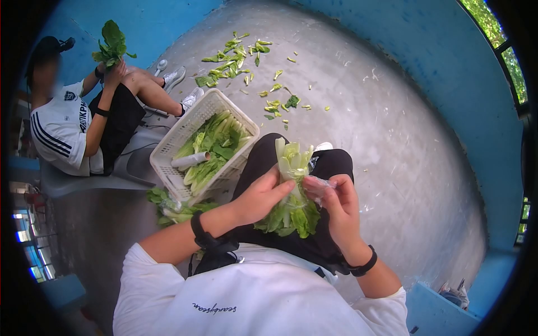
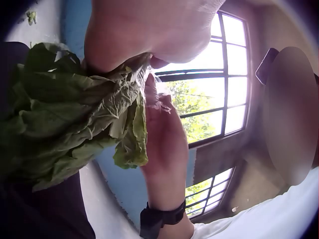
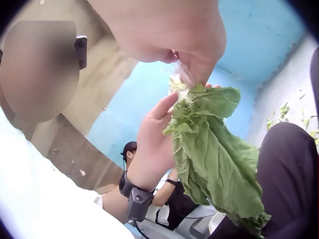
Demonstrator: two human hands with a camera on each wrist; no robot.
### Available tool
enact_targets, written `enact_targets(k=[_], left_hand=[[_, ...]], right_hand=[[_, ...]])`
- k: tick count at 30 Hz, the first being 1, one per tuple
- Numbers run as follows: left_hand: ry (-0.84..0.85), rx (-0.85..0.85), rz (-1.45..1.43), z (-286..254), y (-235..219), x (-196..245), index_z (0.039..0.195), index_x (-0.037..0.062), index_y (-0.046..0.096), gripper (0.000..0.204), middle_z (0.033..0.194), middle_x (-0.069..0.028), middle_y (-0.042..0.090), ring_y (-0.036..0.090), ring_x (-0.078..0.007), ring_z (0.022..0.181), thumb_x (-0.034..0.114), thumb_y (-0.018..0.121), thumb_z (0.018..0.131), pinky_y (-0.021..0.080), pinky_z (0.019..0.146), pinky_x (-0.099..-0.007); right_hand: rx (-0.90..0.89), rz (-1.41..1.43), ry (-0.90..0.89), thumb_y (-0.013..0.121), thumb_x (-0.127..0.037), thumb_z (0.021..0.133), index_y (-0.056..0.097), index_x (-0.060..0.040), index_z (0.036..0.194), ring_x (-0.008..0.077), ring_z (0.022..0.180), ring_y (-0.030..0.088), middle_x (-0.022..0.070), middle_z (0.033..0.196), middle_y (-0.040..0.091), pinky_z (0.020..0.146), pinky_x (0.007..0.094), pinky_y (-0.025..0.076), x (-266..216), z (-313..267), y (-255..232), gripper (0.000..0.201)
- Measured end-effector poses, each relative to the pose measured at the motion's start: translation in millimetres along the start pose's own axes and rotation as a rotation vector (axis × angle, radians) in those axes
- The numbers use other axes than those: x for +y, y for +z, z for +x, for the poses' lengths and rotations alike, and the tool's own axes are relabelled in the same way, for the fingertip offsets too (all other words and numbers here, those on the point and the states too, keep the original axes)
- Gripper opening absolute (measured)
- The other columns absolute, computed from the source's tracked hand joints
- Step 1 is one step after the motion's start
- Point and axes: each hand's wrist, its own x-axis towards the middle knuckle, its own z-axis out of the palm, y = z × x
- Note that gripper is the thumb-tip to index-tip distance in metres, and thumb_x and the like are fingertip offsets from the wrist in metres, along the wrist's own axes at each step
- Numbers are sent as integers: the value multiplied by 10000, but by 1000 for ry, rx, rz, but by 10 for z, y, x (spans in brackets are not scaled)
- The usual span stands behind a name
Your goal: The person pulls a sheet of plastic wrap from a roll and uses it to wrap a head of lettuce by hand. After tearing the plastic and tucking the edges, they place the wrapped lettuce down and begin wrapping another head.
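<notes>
Green leafy bunch (image 1: 291,210) above dark trousers (image 1: 253,165), centre of the head view
Left hand (image 1: 259,197) clamped round its pale stalks, right hand (image 1: 341,210) pinching clear film (image 1: 318,186) beside them, white basket (image 1: 159,161) upper left

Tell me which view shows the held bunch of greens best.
The head view: it shows both pale stalks and leafy end of the bunch of greens. The left wrist view shows its shaded leaves, stalks hidden; the right wrist view shows bright leaves and only a little pale stalk.
</notes>
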Motion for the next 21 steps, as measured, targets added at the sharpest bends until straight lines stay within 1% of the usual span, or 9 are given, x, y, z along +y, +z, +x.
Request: enact_targets(k=[1,2,5,6,8,12,15,18,21], left_hand=[[10,-30,32,1,-8,21,1521,2,319,519,1474,-97,473,453,-174,1360,72,467,1028,357,1150,-361],[73,-8,41,0,-28,-15,1492,10,373,538,1381,-74,542,520,-145,1257,79,577,999,425,1070,-331],[174,72,200,-24,-33,-79,1461,20,406,537,1352,-83,554,533,-142,1225,135,622,983,438,1053,-336],[186,103,185,-32,-13,-122,1439,20,427,521,1332,-83,563,540,-141,1210,146,632,977,443,1043,-335],[206,167,153,-52,46,-217,1394,18,470,491,1292,-84,582,553,-139,1180,168,654,965,455,1024,-334],[160,115,173,-77,49,-224,1327,18,527,403,1232,-75,610,570,-141,1137,152,643,965,470,989,-336],[162,130,214,-81,49,-123,1310,17,543,375,1212,-71,624,581,-139,1116,150,634,972,477,969,-334],[195,179,225,-81,59,-114,1298,12,550,353,1190,-70,639,594,-137,1087,145,623,979,483,952,-328],[195,232,223,-54,66,-72,1282,-2,562,334,1172,-72,652,606,-136,1063,131,610,979,487,942,-321]], right_hand=[[-9,19,21,452,-118,1080,429,-72,1095,205,1177,641,173,1262,671,981,342,510,-13,0,-37,53],[-18,38,42,451,-126,1081,433,-78,1102,222,1189,639,177,1262,668,994,362,509,-19,2,-76,56],[-74,219,147,454,-141,1080,441,-89,1099,239,1193,641,184,1263,664,1003,379,508,-31,28,-64,57],[-95,299,188,455,-143,1079,443,-91,1094,240,1190,642,185,1264,663,1002,378,508,-40,35,-50,56],[-144,278,197,470,-146,1077,441,-86,1105,220,1222,621,154,1257,658,1009,370,509,78,58,-164,72],[-164,133,199,475,-149,1076,444,-81,1117,244,1266,595,120,1217,657,1049,413,506,93,61,-264,85],[-167,300,132,484,-173,1077,453,-84,1119,283,1247,612,145,1239,659,1055,452,516,19,67,-167,103],[-104,416,149,493,-195,1075,457,-92,1127,316,1221,632,177,1269,656,1033,458,537,61,68,-232,121],[-58,392,149,495,-215,1075,463,-102,1125,345,1204,643,206,1294,646,1012,468,555,68,60,-223,128]])
